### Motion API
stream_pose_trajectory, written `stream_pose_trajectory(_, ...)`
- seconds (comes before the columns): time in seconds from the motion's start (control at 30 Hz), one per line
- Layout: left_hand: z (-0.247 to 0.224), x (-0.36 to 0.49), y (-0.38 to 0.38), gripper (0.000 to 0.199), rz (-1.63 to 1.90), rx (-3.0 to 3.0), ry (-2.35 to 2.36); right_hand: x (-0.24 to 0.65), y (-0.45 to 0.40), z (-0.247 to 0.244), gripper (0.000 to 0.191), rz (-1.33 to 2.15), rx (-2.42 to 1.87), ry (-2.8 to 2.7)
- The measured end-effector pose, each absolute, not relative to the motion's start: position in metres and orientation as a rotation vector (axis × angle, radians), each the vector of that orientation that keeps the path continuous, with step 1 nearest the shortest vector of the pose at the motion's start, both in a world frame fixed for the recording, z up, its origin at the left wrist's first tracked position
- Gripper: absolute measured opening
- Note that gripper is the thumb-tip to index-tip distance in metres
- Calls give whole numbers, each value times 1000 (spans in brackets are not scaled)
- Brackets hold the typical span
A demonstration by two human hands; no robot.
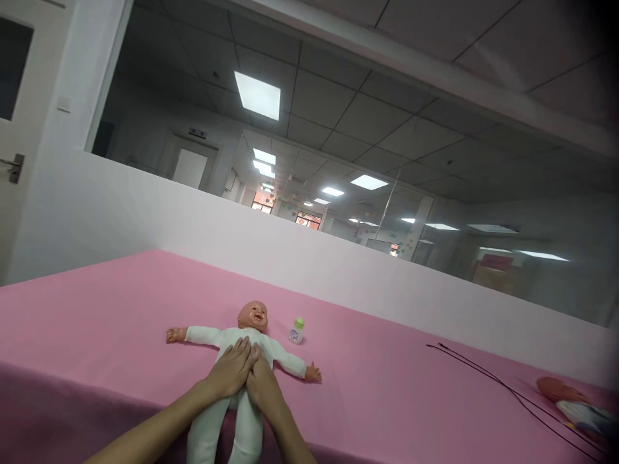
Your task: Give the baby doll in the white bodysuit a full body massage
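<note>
A baby doll (254,317) in a white suit lies on its back on the pink-covered table (367,380), arms spread wide, legs toward me. On its chest rests my left hand (231,372), palm down with the fingers stretched out flat. Close against it, my right hand (262,380) also lies on the doll's front, its fingers partly foreshortened and nothing visible in them. Both hands cover much of the doll's torso. Beside the doll's head, to the right, stands a small clear bottle (296,332) with a green cap, untouched by either hand.
Two thin black cables (498,380) run across the right side of the table. At the far right edge lies another doll-like figure (575,403), blurred and partly cut off. A white wall (290,254) with a large window borders the table's back; a door (19,129) is at left.
</note>
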State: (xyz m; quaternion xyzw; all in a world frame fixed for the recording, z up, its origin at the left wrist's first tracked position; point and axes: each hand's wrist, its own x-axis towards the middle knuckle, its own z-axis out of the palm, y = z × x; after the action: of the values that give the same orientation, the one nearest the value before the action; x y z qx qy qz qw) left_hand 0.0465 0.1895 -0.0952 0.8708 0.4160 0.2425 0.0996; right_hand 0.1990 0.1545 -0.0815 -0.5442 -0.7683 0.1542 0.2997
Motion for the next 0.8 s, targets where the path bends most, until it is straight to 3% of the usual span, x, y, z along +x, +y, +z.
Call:
stream_pose_trajectory(0.27, -94, 38, 225, 95, 810, 2114, 1542, 210, 183, -93, 76, 511, -1618, -1598)
stream_pose_trajectory(0.57, -107, -12, 170, 80, 855, 2087, 1354, 220, 117, -112, 77, 419, -1601, -1734)
stream_pose_trajectory(0.8, -82, 24, 174, 68, 810, 2315, 1197, 198, 147, -81, 68, 414, -1425, -2042)
